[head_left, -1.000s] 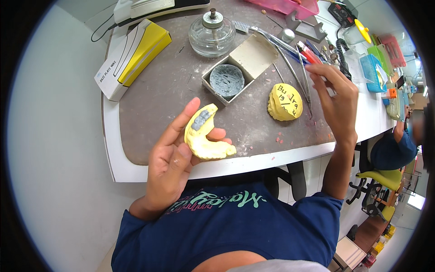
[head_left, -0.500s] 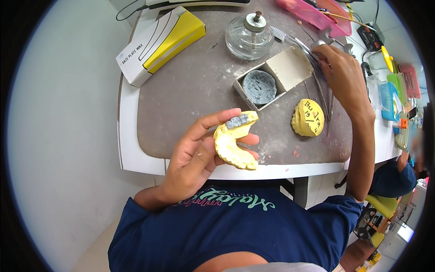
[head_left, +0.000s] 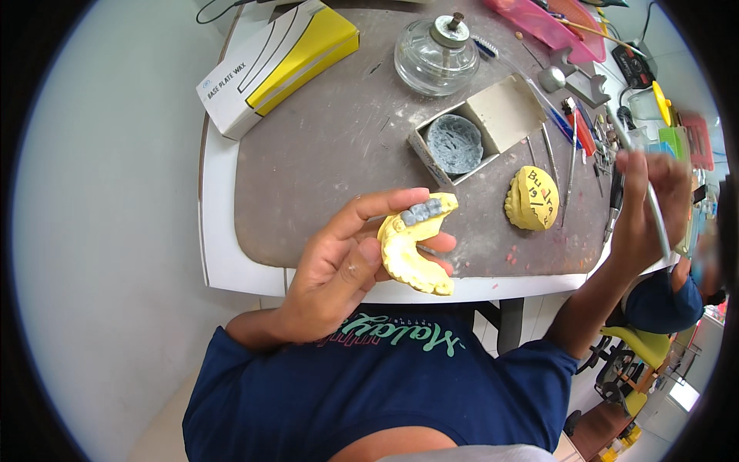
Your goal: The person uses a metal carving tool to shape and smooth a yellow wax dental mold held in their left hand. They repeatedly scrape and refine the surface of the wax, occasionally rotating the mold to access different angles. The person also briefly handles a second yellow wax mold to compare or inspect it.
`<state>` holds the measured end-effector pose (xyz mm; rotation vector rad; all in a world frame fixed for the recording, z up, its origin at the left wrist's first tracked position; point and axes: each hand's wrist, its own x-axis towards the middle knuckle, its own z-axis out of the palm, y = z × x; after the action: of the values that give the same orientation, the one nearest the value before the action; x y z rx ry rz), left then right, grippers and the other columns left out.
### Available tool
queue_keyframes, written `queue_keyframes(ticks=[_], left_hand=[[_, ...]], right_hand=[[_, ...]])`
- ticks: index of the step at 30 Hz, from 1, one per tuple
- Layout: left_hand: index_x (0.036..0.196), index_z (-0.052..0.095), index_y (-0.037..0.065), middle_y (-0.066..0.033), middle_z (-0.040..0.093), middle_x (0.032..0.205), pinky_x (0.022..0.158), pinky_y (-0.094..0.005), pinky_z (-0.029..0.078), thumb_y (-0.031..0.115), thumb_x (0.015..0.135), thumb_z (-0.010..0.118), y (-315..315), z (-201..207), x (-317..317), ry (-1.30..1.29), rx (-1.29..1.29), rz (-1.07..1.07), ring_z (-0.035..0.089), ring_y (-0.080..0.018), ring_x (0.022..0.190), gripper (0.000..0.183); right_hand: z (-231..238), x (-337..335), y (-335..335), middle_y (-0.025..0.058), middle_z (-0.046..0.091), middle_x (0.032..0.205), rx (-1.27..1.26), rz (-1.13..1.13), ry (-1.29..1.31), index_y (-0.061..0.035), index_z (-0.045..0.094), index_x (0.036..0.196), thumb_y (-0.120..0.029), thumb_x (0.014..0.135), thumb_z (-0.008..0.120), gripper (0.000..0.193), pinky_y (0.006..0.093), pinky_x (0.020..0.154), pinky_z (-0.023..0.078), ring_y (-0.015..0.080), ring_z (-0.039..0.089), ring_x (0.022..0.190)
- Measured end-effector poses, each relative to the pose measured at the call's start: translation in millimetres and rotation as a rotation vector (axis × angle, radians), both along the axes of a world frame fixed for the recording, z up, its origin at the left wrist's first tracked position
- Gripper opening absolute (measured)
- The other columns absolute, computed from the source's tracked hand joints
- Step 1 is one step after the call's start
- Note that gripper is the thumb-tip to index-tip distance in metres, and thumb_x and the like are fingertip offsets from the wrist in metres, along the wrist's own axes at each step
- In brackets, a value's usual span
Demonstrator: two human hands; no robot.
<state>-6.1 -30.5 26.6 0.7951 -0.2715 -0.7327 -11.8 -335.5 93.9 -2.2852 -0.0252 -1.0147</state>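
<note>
My left hand (head_left: 332, 266) grips a yellow dental cast (head_left: 400, 262), horseshoe-shaped, between thumb and fingers above the table's near edge. Grey wax teeth (head_left: 422, 211) sit along its upper arm, beside my index fingertip. Off to the right, my right hand (head_left: 654, 204) is closed around a slender metal dental instrument (head_left: 625, 131), slightly blurred and held up at a slant. Between the hands lies a second yellow cast (head_left: 531, 199) with dark handwriting on it. Beyond the held cast, an open cardboard box (head_left: 504, 115) contains a round cake of grey wax (head_left: 454, 145).
A white-and-yellow carton (head_left: 281, 69) lies at the far left. Near it stands a glass spirit burner (head_left: 436, 61). A pink tray (head_left: 573, 35), a metal stand (head_left: 577, 81) and several thin tools occupy the right side. Another person (head_left: 666, 302) sits at far right.
My right hand has come away from the tools at the back right, moving right and nearer with the instrument lifted. The cast in my left hand has shifted slightly right in view.
</note>
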Motion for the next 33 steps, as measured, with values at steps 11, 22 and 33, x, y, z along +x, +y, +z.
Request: queue_keyframes(ticks=[11, 22, 33], left_hand=[[0.154, 0.017, 0.004, -0.0273, 0.057, 0.131, 0.102, -0.048, 0.05, 0.026, 0.104, 0.046, 0.4, 1.5, -4.5, -0.044, 0.03, 0.04, 0.062, -0.0379, 0.116, 0.062], [0.156, 0.012, 0.001, -0.0208, 0.045, 0.145, 0.11, -0.0387, 0.041, 0.001, 0.098, 0.053, -2.3, -2.1, -7.4, -0.168, 0.077, 0.125, 0.052, -0.0264, 0.131, 0.071], [0.134, 0.053, 0.002, -0.0085, 0.055, 0.131, 0.084, -0.0259, 0.054, 0.009, 0.067, 0.091, 7.2, 7.4, -9.6, -0.694, 0.651, 0.458, 0.064, -0.014, 0.101, 0.078]], right_hand=[[-58.6, -74.4, 99.7, 0.014, 0.063, 0.09, 0.512, 0.247, 0.076, 0.0004, 0.065, 0.106, -0.022, 0.093, 0.07, 0.027, 0.0305, 0.065, 0.055, 0.0242, 0.068, 0.075], [-60.9, -74.2, 104.6, 0.0199, 0.062, 0.106, 0.847, 0.389, 0.177, 0.0006, 0.02, 0.153, -0.01, 0.086, 0.075, 0.087, 0.0296, 0.067, 0.055, 0.0209, 0.066, 0.074], [-80.1, -89.8, 96.0, 0.0226, 0.071, 0.092, 0.832, 0.659, 0.007, 0.0039, 0.051, 0.123, -0.023, 0.098, 0.063, 0.039, 0.0311, 0.06, 0.06, 0.0269, 0.072, 0.067]])
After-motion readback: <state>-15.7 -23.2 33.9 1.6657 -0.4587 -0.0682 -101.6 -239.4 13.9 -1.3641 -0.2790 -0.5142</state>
